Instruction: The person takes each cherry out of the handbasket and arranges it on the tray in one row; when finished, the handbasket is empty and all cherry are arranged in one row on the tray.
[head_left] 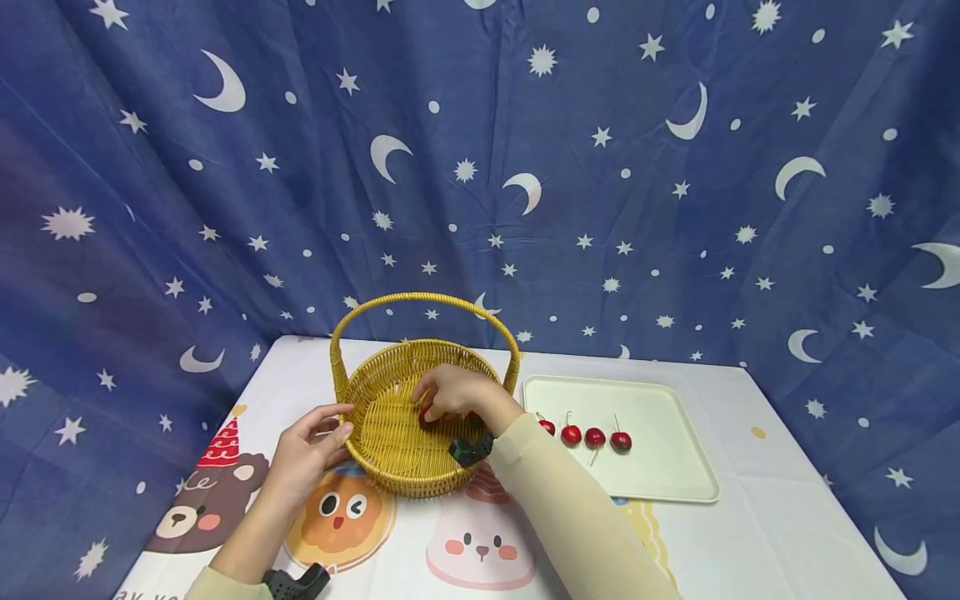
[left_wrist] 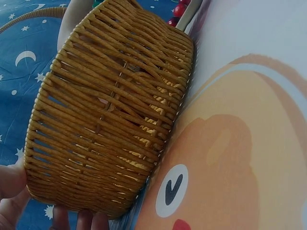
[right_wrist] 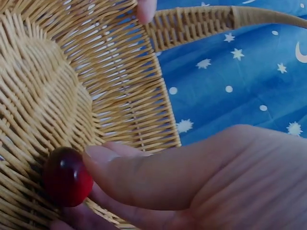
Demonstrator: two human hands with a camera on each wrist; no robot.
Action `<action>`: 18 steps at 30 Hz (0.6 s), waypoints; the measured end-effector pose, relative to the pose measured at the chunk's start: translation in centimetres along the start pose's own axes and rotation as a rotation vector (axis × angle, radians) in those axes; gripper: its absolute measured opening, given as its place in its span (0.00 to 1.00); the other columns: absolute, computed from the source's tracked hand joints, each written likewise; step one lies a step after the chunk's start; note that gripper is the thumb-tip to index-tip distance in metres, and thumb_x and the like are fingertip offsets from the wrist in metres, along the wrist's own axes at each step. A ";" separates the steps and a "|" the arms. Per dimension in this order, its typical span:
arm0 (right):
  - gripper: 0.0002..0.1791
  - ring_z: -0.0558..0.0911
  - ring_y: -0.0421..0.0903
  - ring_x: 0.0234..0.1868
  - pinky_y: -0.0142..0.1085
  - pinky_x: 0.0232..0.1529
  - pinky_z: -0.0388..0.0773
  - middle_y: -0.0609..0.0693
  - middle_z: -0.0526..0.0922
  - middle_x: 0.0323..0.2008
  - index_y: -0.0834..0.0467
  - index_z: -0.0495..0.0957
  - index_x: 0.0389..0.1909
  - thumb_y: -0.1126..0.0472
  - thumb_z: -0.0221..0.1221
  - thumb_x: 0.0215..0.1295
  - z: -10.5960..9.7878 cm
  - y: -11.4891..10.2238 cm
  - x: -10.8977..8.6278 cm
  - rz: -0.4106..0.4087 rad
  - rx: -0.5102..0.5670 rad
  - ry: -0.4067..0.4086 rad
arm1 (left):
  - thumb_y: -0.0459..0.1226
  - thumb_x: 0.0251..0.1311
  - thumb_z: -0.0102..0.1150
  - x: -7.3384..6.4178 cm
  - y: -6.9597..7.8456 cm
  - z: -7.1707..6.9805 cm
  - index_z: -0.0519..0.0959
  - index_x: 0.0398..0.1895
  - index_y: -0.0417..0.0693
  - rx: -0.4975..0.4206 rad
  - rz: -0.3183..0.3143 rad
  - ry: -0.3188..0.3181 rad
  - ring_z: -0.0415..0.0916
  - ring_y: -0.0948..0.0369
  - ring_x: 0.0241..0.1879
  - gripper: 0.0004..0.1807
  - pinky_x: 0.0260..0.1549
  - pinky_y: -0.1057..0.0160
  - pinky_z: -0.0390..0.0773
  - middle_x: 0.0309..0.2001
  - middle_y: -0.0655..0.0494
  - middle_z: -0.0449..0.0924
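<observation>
In the lower middle of the frame, the right hand's grip [head_left: 456,390] is pinching a red cherry [head_left: 427,414] inside the yellow wicker basket [head_left: 390,437], the left hand [head_left: 306,450] is holding the basket's left side, and being gentle, close to the bottom, is probably best for not bruising the fruit.

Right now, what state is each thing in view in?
Basket: upright
Basket handle: raised
Held cherry: pinched inside the basket, stem not visible
Right hand: pinching that cherry
Left hand: gripping the basket's side
Tray: lying flat
Tray cherries: four visible, stems attached
</observation>
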State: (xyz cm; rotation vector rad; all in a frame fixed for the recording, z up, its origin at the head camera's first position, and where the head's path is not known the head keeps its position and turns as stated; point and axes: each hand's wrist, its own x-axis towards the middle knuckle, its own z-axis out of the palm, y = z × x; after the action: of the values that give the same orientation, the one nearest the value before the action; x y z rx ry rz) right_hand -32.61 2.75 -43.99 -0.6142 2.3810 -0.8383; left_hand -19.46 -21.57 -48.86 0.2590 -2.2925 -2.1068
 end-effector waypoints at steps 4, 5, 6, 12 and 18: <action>0.18 0.81 0.41 0.36 0.33 0.35 0.79 0.53 0.89 0.45 0.56 0.90 0.53 0.72 0.72 0.63 0.4 -0.4 0.5 -0.032 -0.079 -0.041 | 0.34 0.78 0.61 0.1 -0.2 0.0 0.75 0.73 0.38 -0.009 -0.005 -0.003 0.85 0.64 0.45 0.24 0.46 0.66 0.91 0.54 0.47 0.72; 0.18 0.80 0.39 0.36 0.31 0.35 0.78 0.52 0.89 0.44 0.55 0.91 0.51 0.73 0.73 0.61 0.5 -0.5 0.6 -0.039 -0.097 -0.049 | 0.35 0.78 0.62 0.1 -0.3 0.0 0.75 0.73 0.38 -0.010 -0.006 -0.004 0.85 0.64 0.45 0.24 0.46 0.66 0.92 0.54 0.47 0.72; 0.18 0.80 0.39 0.36 0.29 0.35 0.78 0.50 0.88 0.43 0.55 0.91 0.50 0.73 0.73 0.60 0.6 -0.5 0.7 -0.046 -0.116 -0.059 | 0.35 0.78 0.62 0.1 -0.3 0.0 0.75 0.73 0.38 -0.011 -0.007 -0.003 0.85 0.64 0.45 0.24 0.46 0.66 0.92 0.54 0.47 0.71; 0.16 0.78 0.38 0.36 0.28 0.36 0.78 0.46 0.86 0.36 0.55 0.92 0.46 0.74 0.73 0.61 1.0 -0.7 1.1 -0.079 -0.121 -0.118 | 0.35 0.78 0.61 0.2 -0.2 0.0 0.75 0.73 0.40 -0.004 -0.007 0.001 0.84 0.64 0.45 0.23 0.46 0.66 0.91 0.54 0.47 0.71; 0.16 0.81 0.37 0.38 0.27 0.39 0.81 0.45 0.86 0.38 0.56 0.89 0.50 0.73 0.72 0.63 0.9 -1.5 1.3 -0.162 -0.125 -0.095 | 0.34 0.78 0.61 0.2 -0.2 -0.2 0.76 0.72 0.39 -0.009 0.000 0.008 0.84 0.65 0.43 0.23 0.46 0.66 0.91 0.53 0.48 0.71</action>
State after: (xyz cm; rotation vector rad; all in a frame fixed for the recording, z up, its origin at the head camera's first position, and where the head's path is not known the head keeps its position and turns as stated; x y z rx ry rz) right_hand -32.71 0.61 -43.99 -0.8869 2.3334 -0.7142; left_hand -19.62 -21.76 -49.04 0.2667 -2.2783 -2.1120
